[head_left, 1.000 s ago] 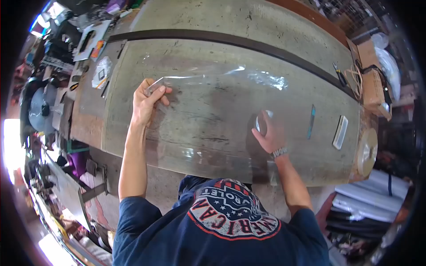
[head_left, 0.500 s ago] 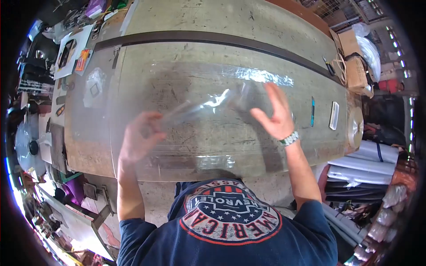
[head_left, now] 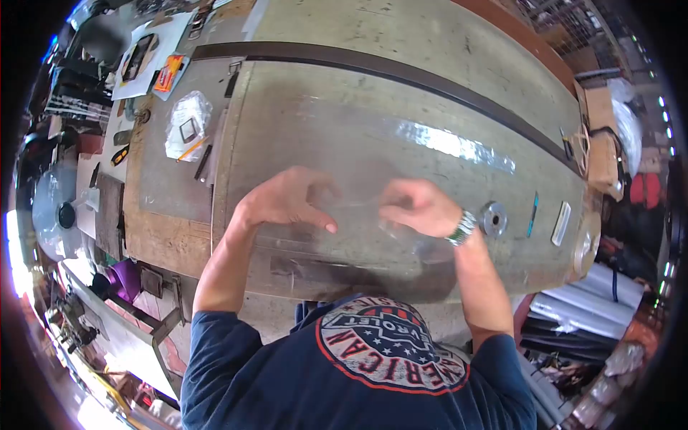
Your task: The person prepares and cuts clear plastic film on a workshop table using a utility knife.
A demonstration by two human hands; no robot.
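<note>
My left hand (head_left: 290, 197) hovers over the middle of the worktable with its thumb and fingers apart in a curve. Facing it, my right hand (head_left: 423, 208) is closed, fingers curled toward the thumb and slightly blurred. A faint, see-through piece of plastic (head_left: 390, 228) shows at the right fingertips; its edges are hard to make out. Beneath both hands lies a clear plastic sheet (head_left: 455, 145), catching bright glare on its far side. A round metal ring (head_left: 494, 218) rests just right of my watch.
A blue cutter (head_left: 533, 215) and a white-edged tool (head_left: 561, 223) lie to the right. A long dark bar (head_left: 373, 72) crosses the table (head_left: 168, 240). On the left are a plastic bag (head_left: 188, 125), an orange pencil (head_left: 190, 150) and an orange packet (head_left: 169, 73).
My hands have come closer together, and the right one has gone from spread to curled. The shiny raised film between them has lost its glare. The metal ring now shows. The view has shifted.
</note>
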